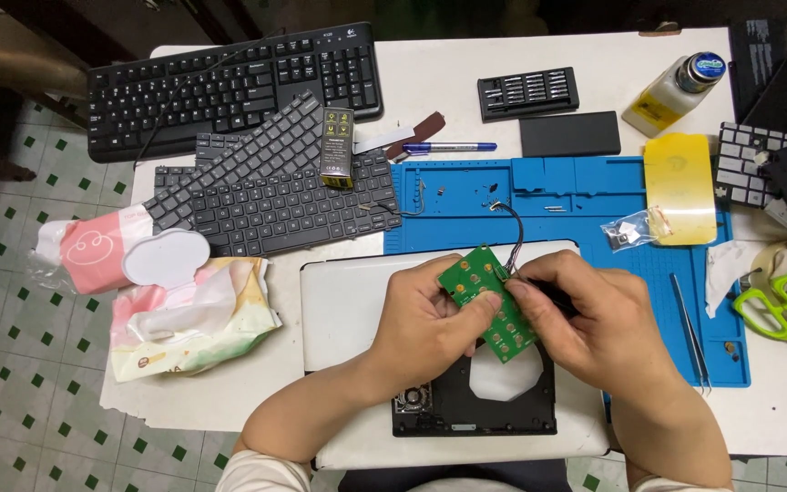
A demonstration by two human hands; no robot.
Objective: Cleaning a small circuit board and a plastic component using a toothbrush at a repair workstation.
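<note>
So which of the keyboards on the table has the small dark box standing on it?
The lower bare laptop keyboard, nearest the hands. The small dark box stands on its upper edge; the full black desktop keyboard behind carries nothing.

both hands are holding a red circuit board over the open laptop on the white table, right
Not quite: the circuit board is green, not red. The head view shows the left hand and right hand holding it over the open laptop on the white table.
</note>
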